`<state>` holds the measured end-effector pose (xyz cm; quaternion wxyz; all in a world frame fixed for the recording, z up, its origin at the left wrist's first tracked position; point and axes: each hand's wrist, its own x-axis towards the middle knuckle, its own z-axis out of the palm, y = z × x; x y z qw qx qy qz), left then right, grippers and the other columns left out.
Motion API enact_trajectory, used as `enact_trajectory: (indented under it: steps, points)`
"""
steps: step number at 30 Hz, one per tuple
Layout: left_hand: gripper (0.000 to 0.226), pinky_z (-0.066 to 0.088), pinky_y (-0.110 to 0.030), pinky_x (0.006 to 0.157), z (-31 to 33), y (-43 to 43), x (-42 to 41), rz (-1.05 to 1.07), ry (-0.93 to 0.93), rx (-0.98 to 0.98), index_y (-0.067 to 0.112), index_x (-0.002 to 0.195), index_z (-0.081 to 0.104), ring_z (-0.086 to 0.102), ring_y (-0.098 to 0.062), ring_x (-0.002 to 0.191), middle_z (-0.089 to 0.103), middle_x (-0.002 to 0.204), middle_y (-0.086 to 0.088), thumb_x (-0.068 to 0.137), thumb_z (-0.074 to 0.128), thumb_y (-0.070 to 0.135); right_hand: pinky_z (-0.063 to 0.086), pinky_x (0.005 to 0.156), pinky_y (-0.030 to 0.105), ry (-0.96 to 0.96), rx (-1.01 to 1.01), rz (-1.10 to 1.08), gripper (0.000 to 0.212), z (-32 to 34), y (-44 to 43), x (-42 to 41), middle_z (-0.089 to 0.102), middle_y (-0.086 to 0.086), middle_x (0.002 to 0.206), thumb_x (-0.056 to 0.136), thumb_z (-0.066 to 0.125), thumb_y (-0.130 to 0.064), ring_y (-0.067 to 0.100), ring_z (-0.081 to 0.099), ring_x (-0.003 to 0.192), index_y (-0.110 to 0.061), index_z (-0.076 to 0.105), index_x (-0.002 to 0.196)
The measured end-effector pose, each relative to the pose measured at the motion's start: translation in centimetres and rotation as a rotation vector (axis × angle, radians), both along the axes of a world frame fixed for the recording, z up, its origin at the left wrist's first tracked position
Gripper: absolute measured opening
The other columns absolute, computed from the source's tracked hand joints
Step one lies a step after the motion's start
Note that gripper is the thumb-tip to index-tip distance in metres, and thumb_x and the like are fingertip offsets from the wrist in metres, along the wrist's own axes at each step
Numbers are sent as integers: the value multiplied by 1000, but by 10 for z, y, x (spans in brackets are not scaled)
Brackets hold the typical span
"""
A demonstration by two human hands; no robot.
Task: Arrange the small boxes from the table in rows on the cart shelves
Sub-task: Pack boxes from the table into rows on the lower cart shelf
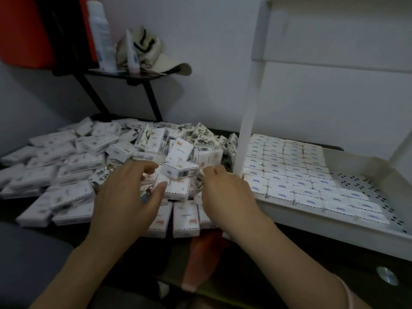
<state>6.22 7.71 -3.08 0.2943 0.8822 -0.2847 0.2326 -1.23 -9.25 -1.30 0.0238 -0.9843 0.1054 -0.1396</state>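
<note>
A heap of small white boxes (89, 161) covers the dark table at left and centre. My left hand (131, 192) and my right hand (225, 192) reach into the heap from either side of a short stack of boxes (178, 181). The left thumb presses the lower box's left end and the left fingers curl above it. My right fingers curl against the stack's right end. At right, the white cart's lower shelf (334, 228) holds neat rows of boxes (289, 172) over its left and middle part. Its perforated floor (365, 186) is bare at the right.
A white cart post (247, 130) stands just right of my hands, with an upper shelf (334, 52) above. On a black wall rack sit a white bottle (101, 34) and a beige cap (156, 56). A red-orange bag (200, 255) hangs below the table edge.
</note>
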Motion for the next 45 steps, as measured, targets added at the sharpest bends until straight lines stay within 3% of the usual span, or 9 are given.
enact_trajectory:
  steps: [4, 11, 17, 20, 24, 27, 31, 39, 45]
  points:
    - [59, 46, -39, 89, -3, -4, 6, -50, 98, 83, 26, 130, 52, 53, -17, 111, 60, 119, 8, 79, 68, 52, 31, 69, 33, 39, 10, -87, 38, -9, 0, -4, 55, 5, 121, 98, 45, -37, 27, 59, 105, -16, 44, 129]
    - [76, 45, -42, 95, -7, -5, 12, -100, 130, 77, 28, 131, 51, 52, -16, 112, 59, 119, 7, 66, 76, 59, 44, 90, 36, 94, 139, 6, 66, -7, -17, -18, 47, -5, 136, 87, 50, -65, 24, 55, 116, -35, 32, 143]
    - [63, 41, -5, 72, -9, 3, 6, -287, 184, -112, 33, 120, 54, 47, 9, 100, 48, 115, 13, 65, 85, 34, 36, 65, 28, -25, 120, 5, 63, -8, -19, -27, 44, -13, 110, 71, 55, -77, 14, 57, 89, -42, 42, 122]
    - [53, 42, 0, 72, -7, 2, -1, -361, 250, -221, 38, 110, 56, 46, 16, 102, 48, 116, 16, 66, 84, 28, 33, 54, 22, -110, 255, -11, 49, -5, -24, -35, 52, -17, 85, 71, 59, -72, 2, 52, 71, -40, 37, 100]
    - [53, 54, -18, 71, -2, -6, -13, -484, 379, -270, 41, 113, 57, 55, -2, 100, 52, 117, 14, 62, 71, 46, 41, 47, 16, -182, 730, 1, 35, 2, -38, -54, 64, -11, 79, 78, 66, -56, 4, 63, 53, -44, 47, 105]
    - [45, 50, -20, 58, 3, -22, -24, -602, 405, -274, 35, 109, 60, 61, -11, 81, 58, 102, 20, 67, 73, 42, 54, 51, 28, -217, 1038, 14, 23, 10, -54, -72, 70, -3, 87, 84, 68, -42, 17, 70, 59, -47, 57, 104]
    - [34, 51, -19, 63, 9, -57, -38, -728, 407, -255, 33, 103, 63, 60, -11, 103, 56, 123, 19, 74, 78, 24, 60, 62, 31, -277, 1294, -34, 15, 15, -82, -98, 74, -2, 86, 94, 58, -25, 23, 73, 73, -30, 63, 107]
    - [50, 53, -27, 87, 28, -139, -68, -920, 391, -187, 40, 110, 60, 54, -4, 115, 47, 128, 28, 81, 70, 0, 56, 62, 20, -543, 1207, -227, 24, 30, -163, -154, 75, -10, 95, 95, 57, -20, 9, 72, 84, -35, 57, 114]
    - [38, 59, -31, 73, 52, -200, -70, -978, 438, -233, 38, 103, 64, 60, -8, 99, 54, 119, 20, 82, 72, 6, 60, 77, 33, -702, 1143, -345, 36, 35, -227, -172, 64, 3, 116, 99, 48, -6, 24, 65, 101, -36, 62, 115]
